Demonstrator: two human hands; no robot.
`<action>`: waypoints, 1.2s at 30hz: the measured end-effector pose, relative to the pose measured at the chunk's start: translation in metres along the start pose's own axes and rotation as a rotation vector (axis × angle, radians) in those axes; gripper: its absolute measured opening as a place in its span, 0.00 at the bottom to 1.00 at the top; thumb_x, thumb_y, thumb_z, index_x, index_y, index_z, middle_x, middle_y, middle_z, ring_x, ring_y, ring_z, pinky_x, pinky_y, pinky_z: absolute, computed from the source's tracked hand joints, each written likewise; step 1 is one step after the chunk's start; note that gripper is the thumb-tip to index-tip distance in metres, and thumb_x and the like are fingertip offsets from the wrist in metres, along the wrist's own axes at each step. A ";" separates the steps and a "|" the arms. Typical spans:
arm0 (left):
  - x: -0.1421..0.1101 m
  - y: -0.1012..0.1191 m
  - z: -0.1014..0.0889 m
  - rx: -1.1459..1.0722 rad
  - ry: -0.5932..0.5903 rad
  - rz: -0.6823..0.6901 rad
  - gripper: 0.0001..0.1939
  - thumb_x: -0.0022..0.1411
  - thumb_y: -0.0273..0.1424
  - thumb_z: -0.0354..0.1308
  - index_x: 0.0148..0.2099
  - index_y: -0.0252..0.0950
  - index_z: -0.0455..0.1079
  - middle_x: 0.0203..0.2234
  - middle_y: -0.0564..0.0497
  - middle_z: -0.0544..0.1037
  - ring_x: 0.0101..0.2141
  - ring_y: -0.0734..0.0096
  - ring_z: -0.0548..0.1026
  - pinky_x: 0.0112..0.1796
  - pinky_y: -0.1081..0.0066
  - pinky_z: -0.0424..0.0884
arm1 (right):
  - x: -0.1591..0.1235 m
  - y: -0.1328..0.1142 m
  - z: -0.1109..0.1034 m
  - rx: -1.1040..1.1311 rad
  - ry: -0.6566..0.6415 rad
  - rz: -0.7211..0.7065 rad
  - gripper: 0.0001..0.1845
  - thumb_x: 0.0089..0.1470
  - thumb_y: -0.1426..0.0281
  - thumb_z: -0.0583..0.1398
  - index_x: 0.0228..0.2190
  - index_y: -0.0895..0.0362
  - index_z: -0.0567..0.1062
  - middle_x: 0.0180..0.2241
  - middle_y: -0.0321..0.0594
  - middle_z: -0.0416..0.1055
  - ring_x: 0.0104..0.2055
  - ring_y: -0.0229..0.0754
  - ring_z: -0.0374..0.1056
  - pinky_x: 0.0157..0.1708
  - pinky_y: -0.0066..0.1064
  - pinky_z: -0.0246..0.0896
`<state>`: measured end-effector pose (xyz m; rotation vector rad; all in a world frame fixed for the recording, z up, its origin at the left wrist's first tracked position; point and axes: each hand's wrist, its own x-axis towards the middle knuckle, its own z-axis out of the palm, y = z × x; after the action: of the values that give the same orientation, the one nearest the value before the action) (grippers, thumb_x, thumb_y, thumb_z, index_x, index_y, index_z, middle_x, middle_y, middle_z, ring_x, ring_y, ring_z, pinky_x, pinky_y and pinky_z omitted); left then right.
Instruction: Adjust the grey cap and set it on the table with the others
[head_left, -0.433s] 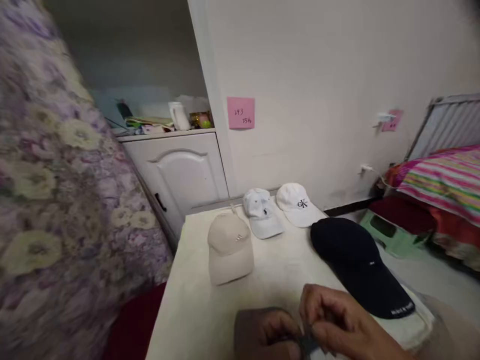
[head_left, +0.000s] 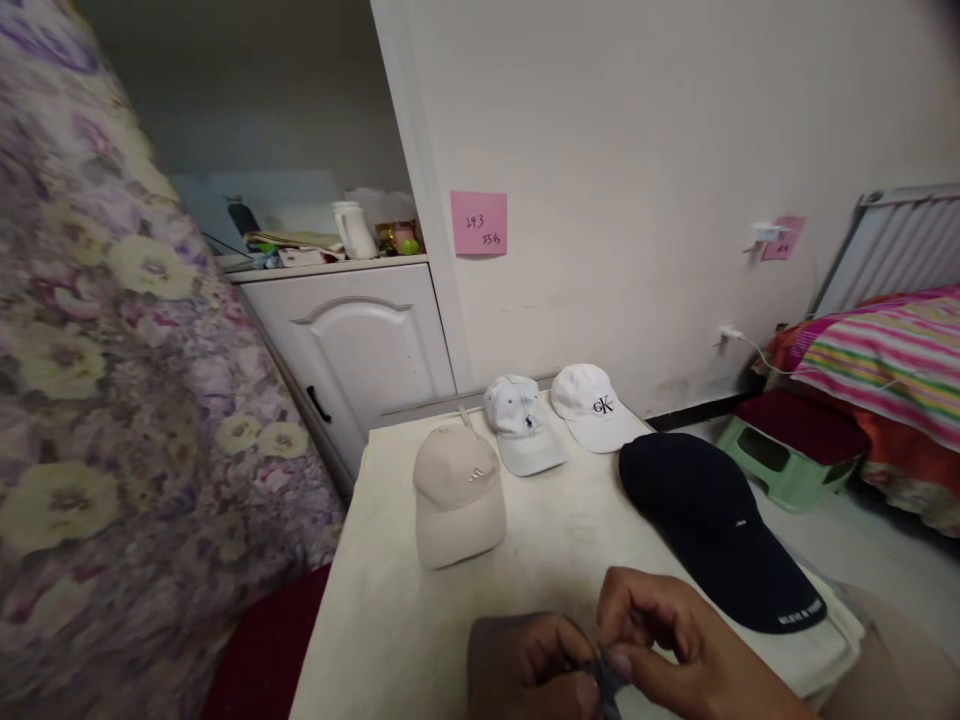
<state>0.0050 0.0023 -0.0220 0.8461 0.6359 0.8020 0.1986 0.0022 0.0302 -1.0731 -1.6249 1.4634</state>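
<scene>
Left hand (head_left: 525,665) and right hand (head_left: 675,640) meet at the worktop's (head_left: 375,620) near edge, fingertips pinched shut on a small dark piece (head_left: 606,680); identity unclear. Best kept pinched low and steady. Beyond it: beige cap (head_left: 457,495), pale blue cap (head_left: 520,423), white cap (head_left: 592,407), navy cap (head_left: 716,530). Striped bedding (head_left: 885,350) far right.

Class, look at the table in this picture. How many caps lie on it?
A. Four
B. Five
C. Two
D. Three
A: a beige cap, a pale blue cap, a white cap and a dark navy cap lie on the table.
</scene>
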 end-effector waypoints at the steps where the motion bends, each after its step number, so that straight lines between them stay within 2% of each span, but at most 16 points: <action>1: 0.000 0.000 0.000 0.013 0.006 0.003 0.17 0.46 0.41 0.76 0.31 0.35 0.76 0.24 0.53 0.75 0.23 0.78 0.64 0.28 0.72 0.52 | 0.000 0.000 0.000 -0.008 0.005 -0.003 0.07 0.52 0.65 0.61 0.26 0.54 0.69 0.24 0.32 0.62 0.28 0.40 0.56 0.28 0.32 0.50; 7: -0.001 0.005 0.003 0.093 0.043 -0.009 0.21 0.43 0.44 0.75 0.29 0.36 0.72 0.21 0.56 0.69 0.23 0.78 0.58 0.28 0.70 0.49 | 0.000 0.001 0.000 -0.075 0.027 -0.022 0.03 0.51 0.70 0.59 0.26 0.54 0.71 0.25 0.33 0.64 0.29 0.41 0.59 0.29 0.33 0.52; 13: -0.001 0.005 0.008 0.199 0.115 0.012 0.24 0.43 0.48 0.74 0.27 0.36 0.69 0.20 0.56 0.68 0.23 0.75 0.59 0.28 0.69 0.49 | -0.001 0.003 -0.001 -0.186 0.037 -0.047 0.04 0.51 0.75 0.59 0.27 0.55 0.72 0.26 0.33 0.66 0.30 0.40 0.61 0.31 0.33 0.54; 16: -0.001 0.006 0.006 0.262 0.135 0.022 0.23 0.46 0.48 0.72 0.27 0.36 0.68 0.20 0.57 0.66 0.23 0.75 0.58 0.28 0.69 0.49 | -0.002 0.005 -0.004 -0.236 0.003 -0.082 0.05 0.54 0.75 0.59 0.28 0.55 0.73 0.29 0.34 0.69 0.32 0.41 0.65 0.33 0.33 0.57; 22: -0.001 0.004 0.001 0.298 0.091 0.052 0.17 0.52 0.43 0.68 0.30 0.36 0.68 0.21 0.58 0.64 0.24 0.74 0.55 0.28 0.68 0.48 | 0.000 0.009 -0.009 -0.285 -0.023 -0.160 0.06 0.58 0.75 0.58 0.32 0.54 0.75 0.34 0.36 0.70 0.37 0.42 0.68 0.37 0.33 0.60; 25: -0.002 0.003 0.001 0.282 0.075 0.059 0.17 0.53 0.43 0.67 0.30 0.37 0.67 0.22 0.57 0.64 0.25 0.74 0.55 0.29 0.68 0.48 | 0.002 0.007 -0.007 -0.278 -0.018 -0.138 0.07 0.54 0.77 0.59 0.31 0.55 0.76 0.33 0.36 0.71 0.35 0.41 0.68 0.35 0.32 0.60; 30: 0.000 0.004 0.003 0.326 0.076 0.042 0.19 0.53 0.46 0.66 0.30 0.36 0.67 0.22 0.56 0.65 0.25 0.73 0.57 0.29 0.68 0.49 | 0.003 0.003 -0.003 -0.287 0.029 -0.024 0.09 0.48 0.80 0.58 0.29 0.55 0.74 0.27 0.32 0.69 0.32 0.40 0.64 0.32 0.31 0.57; 36: 0.003 0.000 0.003 0.390 0.118 0.040 0.20 0.50 0.49 0.65 0.29 0.39 0.65 0.22 0.57 0.63 0.25 0.72 0.57 0.28 0.68 0.50 | -0.002 0.001 -0.009 -0.401 -0.006 0.032 0.05 0.54 0.74 0.60 0.32 0.52 0.75 0.32 0.34 0.72 0.37 0.43 0.66 0.36 0.32 0.58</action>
<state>0.0087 0.0034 -0.0211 1.1742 0.8994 0.7794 0.2077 0.0038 0.0304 -1.3156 -1.9646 1.1857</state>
